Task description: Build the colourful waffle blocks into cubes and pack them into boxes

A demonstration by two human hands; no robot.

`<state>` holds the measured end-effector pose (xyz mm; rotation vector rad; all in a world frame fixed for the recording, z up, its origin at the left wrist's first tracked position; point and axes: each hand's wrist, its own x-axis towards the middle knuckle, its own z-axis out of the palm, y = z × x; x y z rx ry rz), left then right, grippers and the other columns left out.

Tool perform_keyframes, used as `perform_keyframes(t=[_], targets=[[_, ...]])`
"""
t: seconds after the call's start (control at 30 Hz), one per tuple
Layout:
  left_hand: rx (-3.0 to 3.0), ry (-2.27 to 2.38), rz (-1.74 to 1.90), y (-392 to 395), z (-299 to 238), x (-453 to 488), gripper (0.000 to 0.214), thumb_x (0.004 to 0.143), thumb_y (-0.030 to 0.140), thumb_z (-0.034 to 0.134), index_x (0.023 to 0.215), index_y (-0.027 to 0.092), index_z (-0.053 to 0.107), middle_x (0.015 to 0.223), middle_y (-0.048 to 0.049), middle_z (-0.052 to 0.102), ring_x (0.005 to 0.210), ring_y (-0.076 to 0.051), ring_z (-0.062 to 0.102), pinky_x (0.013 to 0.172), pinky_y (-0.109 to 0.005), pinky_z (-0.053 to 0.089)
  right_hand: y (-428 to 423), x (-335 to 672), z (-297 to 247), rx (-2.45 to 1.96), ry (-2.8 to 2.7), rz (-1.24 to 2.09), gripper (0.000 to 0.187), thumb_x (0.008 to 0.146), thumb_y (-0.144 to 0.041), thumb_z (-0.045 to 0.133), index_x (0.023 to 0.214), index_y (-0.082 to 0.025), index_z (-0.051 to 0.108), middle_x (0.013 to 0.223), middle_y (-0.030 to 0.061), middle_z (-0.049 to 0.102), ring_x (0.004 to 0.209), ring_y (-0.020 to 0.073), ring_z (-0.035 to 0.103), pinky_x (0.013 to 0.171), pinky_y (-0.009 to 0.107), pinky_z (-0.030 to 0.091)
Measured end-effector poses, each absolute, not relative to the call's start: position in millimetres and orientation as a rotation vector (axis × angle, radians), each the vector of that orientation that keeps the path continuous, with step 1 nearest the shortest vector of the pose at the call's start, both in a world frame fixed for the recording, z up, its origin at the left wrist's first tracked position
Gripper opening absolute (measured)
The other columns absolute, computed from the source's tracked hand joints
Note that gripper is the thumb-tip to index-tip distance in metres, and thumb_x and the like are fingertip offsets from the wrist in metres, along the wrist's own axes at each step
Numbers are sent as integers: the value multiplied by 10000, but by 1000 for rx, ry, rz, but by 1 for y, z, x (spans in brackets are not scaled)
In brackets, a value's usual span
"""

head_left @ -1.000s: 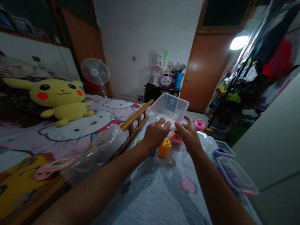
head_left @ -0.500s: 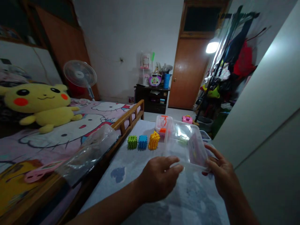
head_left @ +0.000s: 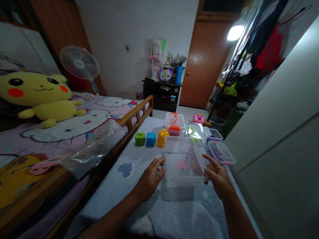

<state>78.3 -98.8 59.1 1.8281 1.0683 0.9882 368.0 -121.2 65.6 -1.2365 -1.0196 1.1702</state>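
Below the frame's centre, our left hand [head_left: 150, 176] and right hand [head_left: 217, 174] flank a clear plastic box [head_left: 180, 183], fingers partly bent; whether either grips it, we cannot tell. Beyond, mid-frame, we see green [head_left: 140, 139], blue [head_left: 151, 139] and yellow [head_left: 162, 137] blocks, then an orange-latched box [head_left: 174, 120]; at upper left, a fan [head_left: 79, 63].

Yellow plush toy [head_left: 53, 110] (head [head_left: 37, 89] included) cut off by the left edge, both forearms [head_left: 117, 215] by the bottom.
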Motion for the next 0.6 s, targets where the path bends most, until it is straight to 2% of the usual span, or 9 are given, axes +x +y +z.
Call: perform_keyframes(t=[0.17, 0.23, 0.37, 0.43, 0.6], targets=[[1640, 983, 1053, -91, 64, 86, 507, 970, 512, 413, 1321, 169, 539, 1348, -126, 555, 1201, -257, 539, 1048, -384, 400, -129, 371, 61, -1198, -1025, 1299, 795, 767, -416, 745, 1435, -183, 382, 553, -84, 542, 453, 147, 561, 480, 291, 492], [1584, 957, 1038, -87, 63, 87, 530, 961, 531, 431, 1330, 165, 532, 1360, -128, 555, 1202, -266, 544, 1036, -382, 410, -127, 376, 57, -1198, -996, 1322, 735, 772, -449, 741, 1385, -188, 430, 551, -75, 556, 446, 146, 556, 466, 281, 478], [1457, 904, 1023, -84, 57, 86, 557, 946, 542, 468, 1355, 166, 511, 1356, -126, 577, 1213, -279, 551, 1019, -380, 429, -109, 380, 50, -1196, -895, 1252, 526, 782, -511, 725, 1163, -182, 574, 527, -74, 523, 438, 99, 493, 443, 214, 395], [1400, 884, 1032, -85, 56, 84, 557, 944, 540, 475, 1357, 167, 510, 1351, -123, 585, 1229, -280, 544, 1035, -382, 419, -97, 378, 48, -1186, -850, 1220, 494, 766, -519, 738, 1106, -187, 598, 533, -77, 519, 430, 79, 461, 432, 195, 357], [1358, 852, 1018, -85, 55, 81, 553, 924, 541, 516, 1346, 183, 523, 1342, -113, 593, 1243, -280, 532, 1043, -384, 416, -88, 361, 40, -1163, -754, 1226, 507, 706, -512, 779, 1095, -219, 638, 609, -42, 619, 476, 116, 538, 466, 230, 424]])
